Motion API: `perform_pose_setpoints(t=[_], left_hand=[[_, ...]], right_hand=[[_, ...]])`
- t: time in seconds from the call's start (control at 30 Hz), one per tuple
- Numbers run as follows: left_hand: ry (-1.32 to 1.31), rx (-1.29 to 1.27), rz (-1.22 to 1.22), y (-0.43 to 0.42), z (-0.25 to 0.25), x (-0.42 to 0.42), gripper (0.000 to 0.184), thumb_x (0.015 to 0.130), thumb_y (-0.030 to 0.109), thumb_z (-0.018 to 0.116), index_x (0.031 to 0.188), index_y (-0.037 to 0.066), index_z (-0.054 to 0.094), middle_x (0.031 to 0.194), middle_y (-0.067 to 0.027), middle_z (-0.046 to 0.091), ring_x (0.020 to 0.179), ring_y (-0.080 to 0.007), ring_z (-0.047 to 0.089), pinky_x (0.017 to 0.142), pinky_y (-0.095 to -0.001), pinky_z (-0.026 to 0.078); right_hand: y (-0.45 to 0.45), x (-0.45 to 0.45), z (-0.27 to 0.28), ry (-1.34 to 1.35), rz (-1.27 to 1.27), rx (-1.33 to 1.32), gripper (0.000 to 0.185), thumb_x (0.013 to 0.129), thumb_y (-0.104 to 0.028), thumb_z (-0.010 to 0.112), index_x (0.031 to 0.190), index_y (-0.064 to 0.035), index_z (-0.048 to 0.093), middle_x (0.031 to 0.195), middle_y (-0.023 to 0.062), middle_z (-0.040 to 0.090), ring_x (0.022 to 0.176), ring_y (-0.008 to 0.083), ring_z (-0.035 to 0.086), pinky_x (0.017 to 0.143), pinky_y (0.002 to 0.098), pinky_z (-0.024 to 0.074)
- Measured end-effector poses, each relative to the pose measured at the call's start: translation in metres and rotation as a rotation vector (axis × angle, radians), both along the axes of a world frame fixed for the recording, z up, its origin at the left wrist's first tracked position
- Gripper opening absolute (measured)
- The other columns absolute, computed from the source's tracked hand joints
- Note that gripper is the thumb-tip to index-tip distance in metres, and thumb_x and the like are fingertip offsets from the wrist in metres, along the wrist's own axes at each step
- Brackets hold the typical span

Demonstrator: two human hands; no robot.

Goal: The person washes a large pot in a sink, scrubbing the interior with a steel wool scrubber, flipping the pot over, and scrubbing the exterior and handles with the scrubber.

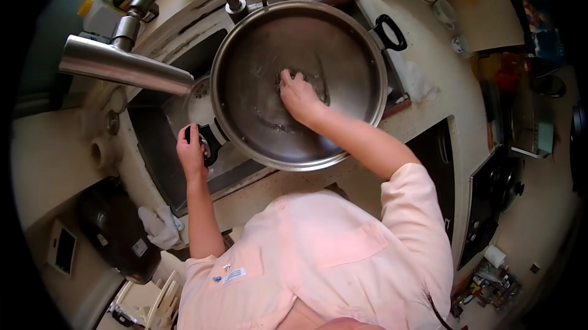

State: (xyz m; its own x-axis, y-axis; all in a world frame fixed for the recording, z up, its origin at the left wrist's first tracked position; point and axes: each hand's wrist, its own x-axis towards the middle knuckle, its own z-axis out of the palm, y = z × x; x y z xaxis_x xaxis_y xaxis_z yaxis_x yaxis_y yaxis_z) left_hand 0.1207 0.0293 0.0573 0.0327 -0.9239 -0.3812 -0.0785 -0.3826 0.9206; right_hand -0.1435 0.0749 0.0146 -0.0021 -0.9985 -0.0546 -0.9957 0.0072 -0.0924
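A large, wide stainless steel pan (343, 128) with two black loop handles rests over the sink (165, 165), tilted so its inside faces me. My left hand (193, 151) is wrapped around the pan's left handle (211, 145). Inside the pan, my right hand (300, 96) presses its bent fingers on the bottom, around what looks like a steel wool scrubber (278, 82), mostly hidden beneath them. Wet streaks and a little water show on the metal around the fingers. The right handle (391, 32) sticks out free over the counter.
A thick steel faucet (125, 63) reaches over the sink at the left. Bottles (101, 18) stand on the ledge behind it. White cloths lie at the lower left (162, 226) and right of the pan (421, 82). A black stove (484, 207) is at the far right.
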Motion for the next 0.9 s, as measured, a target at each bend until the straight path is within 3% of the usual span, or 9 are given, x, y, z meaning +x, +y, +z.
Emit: perform_pose_setpoints(t=[0.1,0.27,0.37,0.5,0.6,0.63,0.8,0.87,0.9], left_hand=[[0.11,0.072,0.039,0.002,0.003,-0.002,0.021,0.087,0.027,0.055,0.074,0.012,0.047,0.051,0.0062,0.033,0.039,-0.003,0.031,0.034,-0.0191,0.024],[0.087,0.086,0.048,0.001,0.009,-0.006,0.019,0.087,0.027,0.055,0.077,0.012,0.049,0.049,0.0066,0.033,0.037,-0.0029,0.029,0.033,-0.0192,0.024],[0.073,0.087,0.04,-0.002,0.006,-0.004,0.02,0.086,0.028,0.056,0.077,0.011,0.049,0.05,0.0063,0.033,0.037,-0.0031,0.029,0.033,-0.0194,0.023],[0.044,0.081,0.036,-0.003,0.006,-0.004,0.021,0.086,0.029,0.056,0.077,0.011,0.049,0.05,0.0061,0.034,0.037,-0.0032,0.03,0.033,-0.0196,0.024],[0.036,0.077,0.047,-0.002,0.004,-0.004,0.021,0.085,0.029,0.057,0.077,0.011,0.049,0.05,0.0061,0.035,0.037,-0.0032,0.03,0.034,-0.0196,0.024],[0.029,0.074,0.053,-0.002,0.004,-0.004,0.022,0.085,0.03,0.057,0.077,0.011,0.049,0.05,0.0061,0.035,0.037,-0.0031,0.03,0.034,-0.0196,0.024],[-0.006,0.063,0.099,0.001,0.005,-0.007,0.023,0.085,0.031,0.058,0.077,0.011,0.05,0.051,0.0061,0.035,0.038,-0.0028,0.03,0.034,-0.0196,0.024],[0.004,0.057,0.114,0.003,0.001,-0.006,0.023,0.085,0.031,0.058,0.077,0.011,0.05,0.05,0.0062,0.035,0.038,-0.0028,0.03,0.034,-0.0196,0.024],[0.019,0.053,0.111,0.003,0.001,-0.006,0.023,0.085,0.031,0.058,0.077,0.01,0.05,0.05,0.0063,0.035,0.038,-0.0027,0.03,0.034,-0.0196,0.024]], right_hand=[[-0.012,-0.009,0.011,0.039,0.114,0.008,0.038,0.068,-0.006,0.059,0.102,0.0074,0.053,0.102,0.0161,0.046,0.083,0.0285,0.054,0.06,0.0321,0.0527],[-0.069,0.002,-0.005,-0.192,-0.228,-0.283,0.042,0.067,-0.011,0.062,0.105,0.0007,0.048,0.1,0.0159,0.044,0.08,0.032,0.055,0.07,0.0391,0.0495],[-0.092,0.037,0.009,-0.758,-0.409,-0.323,0.043,0.072,-0.016,0.061,0.109,-0.0023,0.044,0.103,0.0179,0.043,0.086,0.0374,0.054,0.077,0.0422,0.0459],[-0.091,0.073,0.019,-1.134,-0.444,-0.145,0.045,0.078,-0.025,0.054,0.114,-0.0018,0.041,0.115,0.0227,0.039,0.098,0.0431,0.048,0.086,0.0448,0.0407],[-0.065,0.085,0.014,-1.196,-0.279,-0.015,0.044,0.079,-0.028,0.052,0.114,-0.0025,0.043,0.116,0.0236,0.04,0.099,0.043,0.047,0.087,0.0429,0.0405],[-0.046,0.089,0.019,-1.153,-0.237,0.038,0.046,0.083,-0.027,0.05,0.122,-0.0041,0.041,0.116,0.0229,0.039,0.103,0.0387,0.047,0.088,0.0373,0.0389],[0.033,0.054,0.05,-1.027,0.153,0.415,0.041,0.086,-0.027,0.047,0.121,-0.0054,0.045,0.12,0.019,0.039,0.107,0.0335,0.045,0.091,0.0354,0.0368],[0.054,0.024,0.036,-0.927,0.366,0.563,0.039,0.084,-0.022,0.049,0.118,-0.0037,0.048,0.121,0.0179,0.039,0.106,0.0335,0.044,0.093,0.0356,0.0357],[0.065,0.007,0.049,-0.704,0.38,0.579,0.035,0.084,-0.02,0.048,0.114,-0.0033,0.051,0.12,0.0157,0.041,0.106,0.0331,0.044,0.09,0.037,0.0388]])
